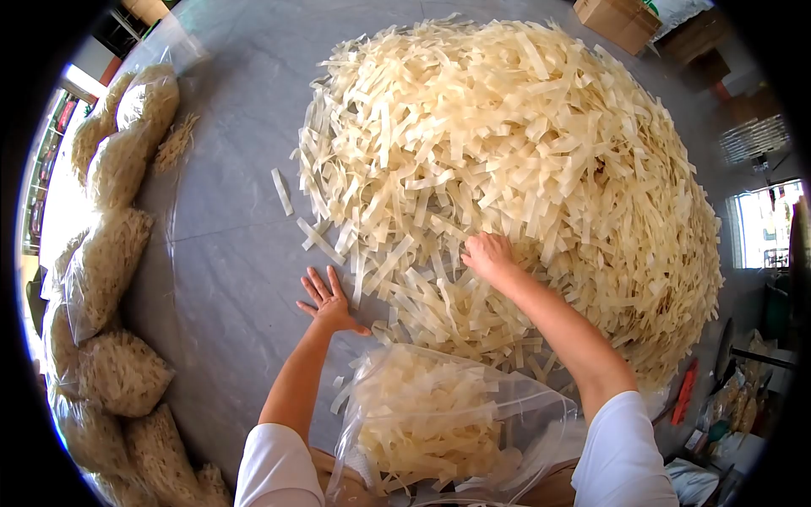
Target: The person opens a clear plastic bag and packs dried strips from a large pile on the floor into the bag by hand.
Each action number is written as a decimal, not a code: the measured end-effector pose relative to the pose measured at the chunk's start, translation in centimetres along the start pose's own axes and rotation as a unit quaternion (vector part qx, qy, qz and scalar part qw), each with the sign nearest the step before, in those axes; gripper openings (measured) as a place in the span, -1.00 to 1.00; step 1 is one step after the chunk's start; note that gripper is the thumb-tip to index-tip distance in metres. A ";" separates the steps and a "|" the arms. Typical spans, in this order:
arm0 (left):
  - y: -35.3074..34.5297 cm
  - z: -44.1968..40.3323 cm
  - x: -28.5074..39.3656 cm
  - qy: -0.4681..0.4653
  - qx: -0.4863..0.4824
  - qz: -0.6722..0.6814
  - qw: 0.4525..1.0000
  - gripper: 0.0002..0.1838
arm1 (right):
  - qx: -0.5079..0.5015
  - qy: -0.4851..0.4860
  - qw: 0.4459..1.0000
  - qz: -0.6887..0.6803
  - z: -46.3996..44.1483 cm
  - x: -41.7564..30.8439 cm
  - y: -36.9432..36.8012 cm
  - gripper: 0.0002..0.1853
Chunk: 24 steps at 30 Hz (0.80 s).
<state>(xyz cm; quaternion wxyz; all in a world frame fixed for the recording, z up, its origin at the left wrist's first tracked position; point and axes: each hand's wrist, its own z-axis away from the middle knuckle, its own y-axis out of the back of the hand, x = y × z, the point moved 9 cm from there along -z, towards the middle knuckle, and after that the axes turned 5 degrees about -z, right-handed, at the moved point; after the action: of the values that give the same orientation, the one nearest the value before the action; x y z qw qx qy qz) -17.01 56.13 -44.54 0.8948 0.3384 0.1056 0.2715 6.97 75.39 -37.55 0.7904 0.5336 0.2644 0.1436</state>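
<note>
A large heap of pale yellow, translucent flat strips (507, 127) covers the floor in front of me. My right hand (490, 256) is closed at the heap's near left side, with a pale strip (448, 227) at its fingers; the inside of the grip is hidden. Fingers spread, my left hand (331, 306) is open and low over the grey floor, left of the heap, its thumb near some loose strips. Between my arms, a clear plastic bag (532, 406) partly filled with the same strips lies close to my body, its mouth toward the heap.
Several filled clear bags (114, 270) are stacked in a row along the left. A few stray strips (281, 192) lie on the grey floor (236, 211). At the far right back is a cardboard box (617, 24); a red object (685, 392) and clutter lie at the right.
</note>
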 end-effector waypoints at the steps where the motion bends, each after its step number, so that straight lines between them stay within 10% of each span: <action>1: 0.1 0.0 0.0 -0.002 0.003 0.004 1.000 0.74 | 0.001 0.017 1.000 -0.010 -0.1 0.0 -0.6 -0.87; 6: 0.1 0.1 0.0 -0.001 0.001 0.004 1.000 0.74 | 0.024 0.024 0.999 -0.020 0.4 -0.9 0.8 -0.84; 9: 0.0 0.0 -0.3 0.006 -0.002 0.002 1.000 0.73 | 0.068 0.027 0.961 -0.267 1.2 -1.6 4.3 -0.84; 11: 0.2 0.0 0.0 0.004 0.000 0.003 1.000 0.73 | -0.095 -0.022 0.861 -0.499 2.2 -2.2 3.1 -0.86; 15: -0.1 -0.1 -0.2 0.022 -0.005 -0.011 1.000 0.75 | -0.427 -0.021 0.876 -0.223 6.5 -3.4 1.2 -0.90; 17: -0.2 -0.1 -0.3 0.018 -0.008 -0.009 1.000 0.76 | -0.431 0.032 0.899 -0.068 5.4 -5.5 3.8 -0.90; 19: 0.1 0.0 -0.1 -0.001 -0.001 0.000 1.000 0.74 | -0.230 0.129 0.915 -0.307 1.8 -10.3 11.4 -0.54; 22: 0.1 0.2 -0.1 -0.008 0.000 0.016 1.000 0.75 | -0.014 0.329 0.658 -0.677 -0.9 -15.3 26.1 0.10; 24: -0.1 0.0 -0.1 -0.013 0.005 0.016 1.000 0.75 | 0.081 0.333 0.691 -0.636 -3.1 -13.2 32.0 0.40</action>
<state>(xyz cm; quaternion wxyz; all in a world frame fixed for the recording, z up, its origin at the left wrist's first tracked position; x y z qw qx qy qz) -17.02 56.03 -44.61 0.8900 0.3476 0.0899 0.2811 -3.87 83.54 -5.55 0.5064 0.2164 0.7973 -0.2471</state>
